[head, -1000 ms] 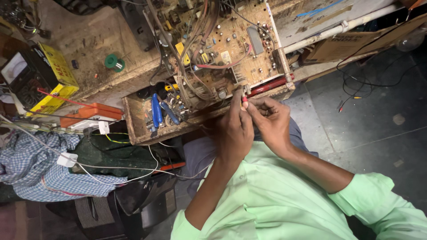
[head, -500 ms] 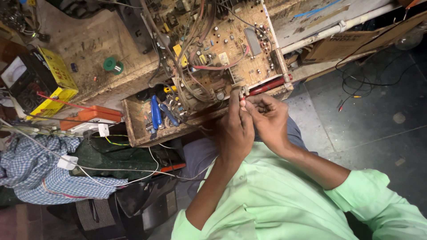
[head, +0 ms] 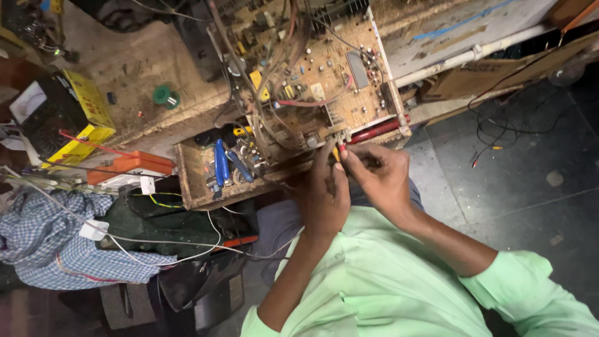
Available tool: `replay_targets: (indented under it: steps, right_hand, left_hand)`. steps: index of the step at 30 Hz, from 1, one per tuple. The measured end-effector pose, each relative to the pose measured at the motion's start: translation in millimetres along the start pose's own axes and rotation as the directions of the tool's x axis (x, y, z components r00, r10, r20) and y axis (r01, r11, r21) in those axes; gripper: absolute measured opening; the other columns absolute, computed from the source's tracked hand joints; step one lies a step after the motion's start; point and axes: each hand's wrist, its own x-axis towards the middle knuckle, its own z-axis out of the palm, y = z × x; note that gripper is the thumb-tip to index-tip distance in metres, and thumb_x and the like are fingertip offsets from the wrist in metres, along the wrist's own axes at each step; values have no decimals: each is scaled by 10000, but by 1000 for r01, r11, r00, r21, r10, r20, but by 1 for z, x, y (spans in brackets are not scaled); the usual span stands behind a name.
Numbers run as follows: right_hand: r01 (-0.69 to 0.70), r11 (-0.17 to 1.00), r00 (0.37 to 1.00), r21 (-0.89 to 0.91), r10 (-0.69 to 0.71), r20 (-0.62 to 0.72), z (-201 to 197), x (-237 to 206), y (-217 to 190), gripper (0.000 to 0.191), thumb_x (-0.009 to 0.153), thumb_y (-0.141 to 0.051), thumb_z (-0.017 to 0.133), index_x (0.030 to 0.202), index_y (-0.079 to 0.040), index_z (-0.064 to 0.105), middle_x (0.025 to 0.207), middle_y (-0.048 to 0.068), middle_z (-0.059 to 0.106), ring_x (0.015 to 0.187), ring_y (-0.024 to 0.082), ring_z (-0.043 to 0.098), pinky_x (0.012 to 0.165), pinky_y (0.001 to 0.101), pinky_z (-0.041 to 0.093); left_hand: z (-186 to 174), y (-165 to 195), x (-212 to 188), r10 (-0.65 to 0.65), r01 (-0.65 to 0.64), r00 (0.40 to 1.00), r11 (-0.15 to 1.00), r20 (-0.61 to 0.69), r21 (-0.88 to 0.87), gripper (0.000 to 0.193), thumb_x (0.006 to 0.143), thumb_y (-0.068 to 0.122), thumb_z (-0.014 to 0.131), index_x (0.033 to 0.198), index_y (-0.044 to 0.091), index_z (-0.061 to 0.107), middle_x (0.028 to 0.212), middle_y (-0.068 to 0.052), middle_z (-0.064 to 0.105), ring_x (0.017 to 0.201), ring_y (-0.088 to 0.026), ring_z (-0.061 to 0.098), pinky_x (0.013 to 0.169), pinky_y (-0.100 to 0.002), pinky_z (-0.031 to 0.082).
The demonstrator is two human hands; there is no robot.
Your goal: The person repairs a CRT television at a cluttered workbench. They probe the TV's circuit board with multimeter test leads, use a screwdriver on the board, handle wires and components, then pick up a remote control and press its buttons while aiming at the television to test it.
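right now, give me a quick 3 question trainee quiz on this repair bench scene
1. True or false: both hands meet at the near edge of the circuit board.
2. Where do the blue-handled tools lie? A) in the open wooden drawer B) on the floor C) on the checked cloth
3. What colour is the small spool on the bench top?

Key: 1 true, the left hand and right hand pinch a small part together there. 2 A, inside the wooden drawer. 3 green.
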Motion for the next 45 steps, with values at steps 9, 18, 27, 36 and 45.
replay_targets:
  steps: [9,18,27,36,45]
  right_hand:
    - [199,956,979,-215,-205,-6,-6,-4,-7,147,957,-118,717,1017,6,767,778,105,758,654,92,666,606,265,534]
    - [158,975,986,-155,-164,-29,7,-5,-11,180,899,-149,731,963,10,782,690,58,749,592,69,629,546,259,519]
    - [171,978,983,-123,-178,-51,7,-2,-3,175,887,-130,740,972,18,781,694,47,755,595,66,645,551,233,526]
    - [439,856,886,-274,-464,-31,-33,28,-42,151,951,-121,725,1009,11,769,758,41,725,627,71,656,565,208,507]
    - [698,611,707,-372,-672,223,-45,144,-104,144,1030,-122,738,1131,-22,761,896,87,743,794,145,679,718,281,530]
  left_hand:
    - [0,-11,-5,-59,80,982,991,-180,110,180,967,254,685,872,107,724,637,-110,637,560,-289,637,563,-413,487]
    - [-16,4,9,-55,46,980,998,-193,-52,164,904,165,758,812,57,676,511,-120,512,429,-274,523,470,-418,394]
    - [-17,-1,11,-46,15,974,990,-220,-139,188,921,143,747,796,39,653,498,-92,508,400,-246,501,446,-414,378]
    - [-22,-7,6,1,-36,973,988,-229,-151,160,939,124,736,842,45,636,535,-78,500,448,-218,504,469,-398,369]
    - [-17,-19,7,-26,-13,978,982,-205,-189,144,939,134,729,892,56,618,527,-62,490,434,-214,495,464,-390,374]
